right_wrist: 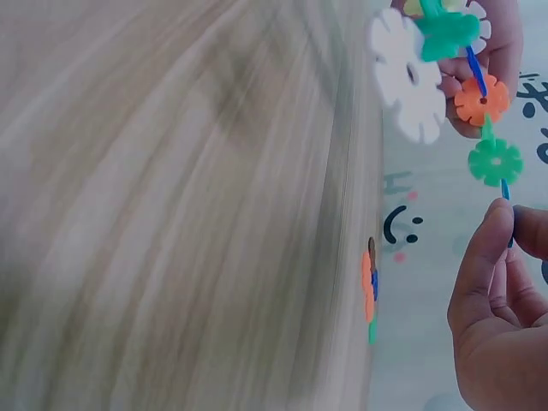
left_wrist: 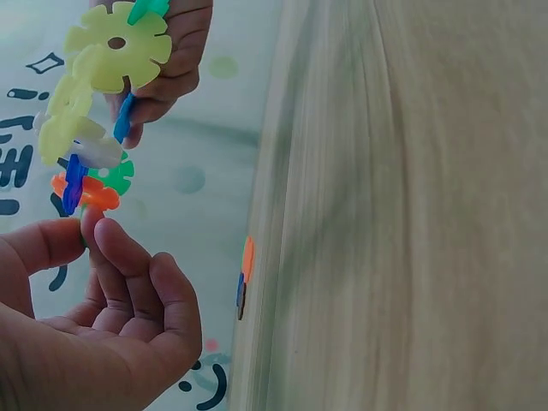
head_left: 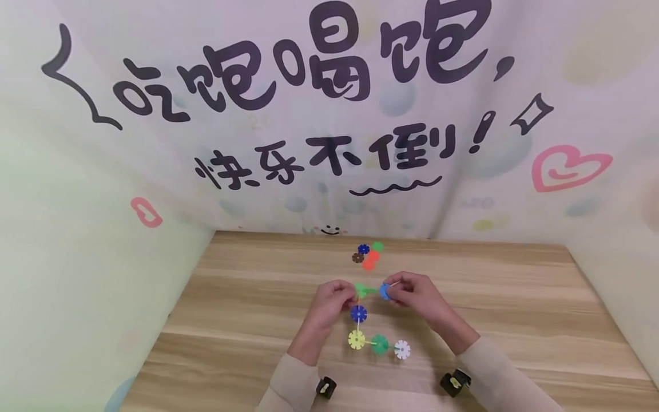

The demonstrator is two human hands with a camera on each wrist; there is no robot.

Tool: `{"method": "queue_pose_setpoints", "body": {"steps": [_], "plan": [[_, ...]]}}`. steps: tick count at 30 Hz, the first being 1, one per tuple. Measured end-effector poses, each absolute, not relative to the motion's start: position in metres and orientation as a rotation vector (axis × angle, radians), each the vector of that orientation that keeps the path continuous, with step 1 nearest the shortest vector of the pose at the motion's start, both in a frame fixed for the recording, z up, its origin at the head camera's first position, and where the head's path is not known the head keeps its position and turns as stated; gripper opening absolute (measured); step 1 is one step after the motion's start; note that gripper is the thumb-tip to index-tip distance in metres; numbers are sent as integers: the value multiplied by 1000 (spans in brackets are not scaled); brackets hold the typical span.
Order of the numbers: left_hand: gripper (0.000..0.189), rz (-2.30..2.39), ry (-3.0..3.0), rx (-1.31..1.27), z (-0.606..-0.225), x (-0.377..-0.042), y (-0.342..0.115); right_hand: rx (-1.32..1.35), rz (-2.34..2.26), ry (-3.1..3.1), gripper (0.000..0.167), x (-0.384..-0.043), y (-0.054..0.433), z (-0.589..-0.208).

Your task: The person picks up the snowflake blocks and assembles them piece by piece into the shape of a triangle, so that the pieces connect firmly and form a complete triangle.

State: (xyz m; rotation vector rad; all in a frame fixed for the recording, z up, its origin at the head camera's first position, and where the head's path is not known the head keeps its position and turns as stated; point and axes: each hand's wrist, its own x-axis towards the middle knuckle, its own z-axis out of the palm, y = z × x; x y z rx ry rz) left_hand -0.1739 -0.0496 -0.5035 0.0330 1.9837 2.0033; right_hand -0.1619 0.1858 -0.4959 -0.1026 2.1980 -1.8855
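Note:
A chain of notched plastic snowflake discs hangs between the hands. My left hand (head_left: 328, 303) pinches a green disc (head_left: 360, 290) at the chain's upper left corner. With thumb and fingers, my right hand (head_left: 421, 294) pinches a light blue disc (head_left: 384, 292), joined to the chain's right upper end through a green disc (right_wrist: 496, 163). Below the left fingers run a dark blue disc (head_left: 358, 313), a yellow disc (head_left: 356, 340), a darker green disc (head_left: 380, 344) and a white disc (head_left: 402, 349). An orange disc (right_wrist: 481, 101) shows in the right wrist view.
Loose discs lie at the back of the wooden table (head_left: 247, 286): dark blue (head_left: 363, 249), green (head_left: 378, 246), brown (head_left: 357, 258) and orange (head_left: 369, 264). Behind the table hangs a printed cloth (head_left: 288, 120). Black devices (head_left: 326, 388) sit at both wrists.

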Motion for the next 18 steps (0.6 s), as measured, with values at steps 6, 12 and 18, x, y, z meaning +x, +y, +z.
{"method": "queue_pose_setpoints", "body": {"steps": [6, 12, 18], "plan": [[16, 2015, 1978, 38, -502, -175, -49, -96, -1883, 2224, 23, -161, 182, -492], [15, 2006, 1991, 26, -501, -173, -49, -82, -1873, 2265, 21, -159, 179, -489], [16, 2010, 1990, 19, -499, -169, -49, -46, -1903, 2245, 19, -153, 173, -481]]}}
